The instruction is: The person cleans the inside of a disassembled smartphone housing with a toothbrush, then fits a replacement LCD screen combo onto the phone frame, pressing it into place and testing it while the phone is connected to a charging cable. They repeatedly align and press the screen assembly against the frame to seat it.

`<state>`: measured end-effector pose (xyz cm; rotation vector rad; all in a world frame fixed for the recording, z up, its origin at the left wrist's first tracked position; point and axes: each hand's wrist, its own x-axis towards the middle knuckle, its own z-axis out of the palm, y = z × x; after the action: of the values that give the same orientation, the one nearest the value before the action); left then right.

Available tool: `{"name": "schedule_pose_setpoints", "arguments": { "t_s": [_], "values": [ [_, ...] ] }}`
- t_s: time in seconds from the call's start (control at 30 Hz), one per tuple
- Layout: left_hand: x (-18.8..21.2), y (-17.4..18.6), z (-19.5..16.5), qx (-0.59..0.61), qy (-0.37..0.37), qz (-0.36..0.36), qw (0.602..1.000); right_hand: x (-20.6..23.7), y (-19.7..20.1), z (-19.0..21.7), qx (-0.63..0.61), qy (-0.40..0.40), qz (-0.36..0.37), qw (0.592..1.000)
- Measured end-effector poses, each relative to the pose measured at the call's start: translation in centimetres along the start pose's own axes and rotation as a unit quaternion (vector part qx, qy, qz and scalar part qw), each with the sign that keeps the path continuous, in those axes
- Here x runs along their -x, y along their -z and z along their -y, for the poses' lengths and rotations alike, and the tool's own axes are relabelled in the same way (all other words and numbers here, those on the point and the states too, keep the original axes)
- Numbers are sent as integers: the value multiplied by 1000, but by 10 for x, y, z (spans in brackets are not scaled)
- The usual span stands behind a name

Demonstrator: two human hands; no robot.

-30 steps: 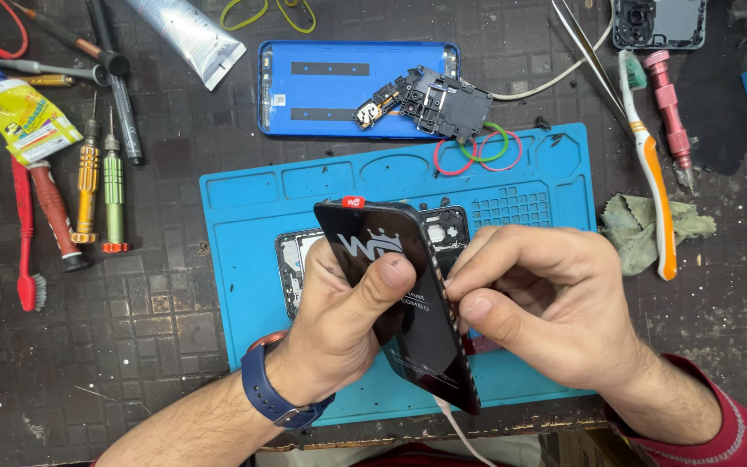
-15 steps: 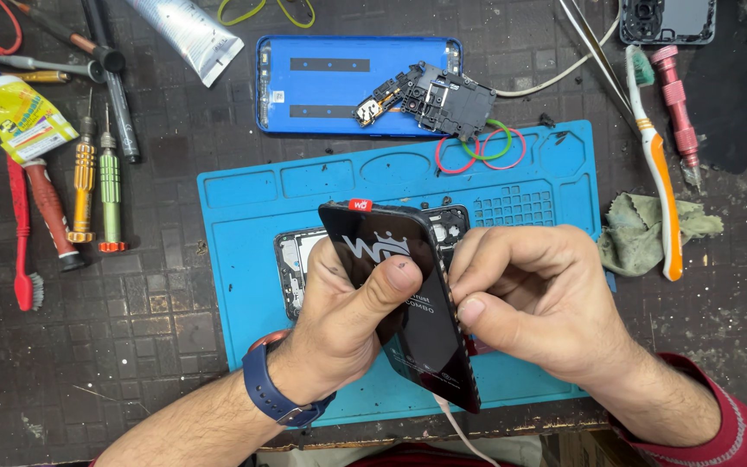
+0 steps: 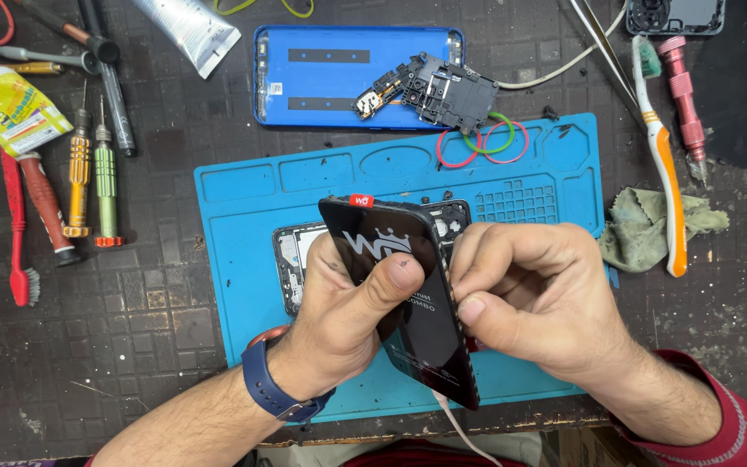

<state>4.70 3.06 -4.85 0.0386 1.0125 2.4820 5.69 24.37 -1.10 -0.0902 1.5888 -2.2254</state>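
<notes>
Both hands hold a black phone screen panel (image 3: 425, 337) tilted on edge above the blue work mat (image 3: 244, 285). My left hand (image 3: 347, 324) grips it from the left, thumb pressed across its glossy face. My right hand (image 3: 533, 298) pinches its right edge with thumb and curled fingers. A small red tab (image 3: 361, 201) sticks up at the panel's top corner. Under the panel an opened phone body (image 3: 291, 255) lies on the mat, mostly hidden. A white cable (image 3: 460, 432) trails from below the panel toward me.
A blue phone back cover (image 3: 322, 82) with a black part (image 3: 443, 86) lies beyond the mat, coloured rubber bands (image 3: 486, 143) beside it. Screwdrivers (image 3: 92, 177), a glue tube (image 3: 15, 108) and a red brush (image 3: 17, 233) lie left. A toothbrush (image 3: 663, 164) and green cloth (image 3: 650, 229) lie right.
The two hands and the screen panel have stayed almost in place; only the grip and the view have shifted slightly.
</notes>
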Motion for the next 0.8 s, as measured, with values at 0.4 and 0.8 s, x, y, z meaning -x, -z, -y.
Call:
{"name": "schedule_pose_setpoints", "arguments": {
  "t_s": [0.4,0.8],
  "values": [
    [0,0,0,9,0,0,1000,1,-1,0,4,5,-6,1000],
    [-1,-1,-1,4,-1,8,1000,-1,0,3,-10,-12,-2,1000]
  ]
}}
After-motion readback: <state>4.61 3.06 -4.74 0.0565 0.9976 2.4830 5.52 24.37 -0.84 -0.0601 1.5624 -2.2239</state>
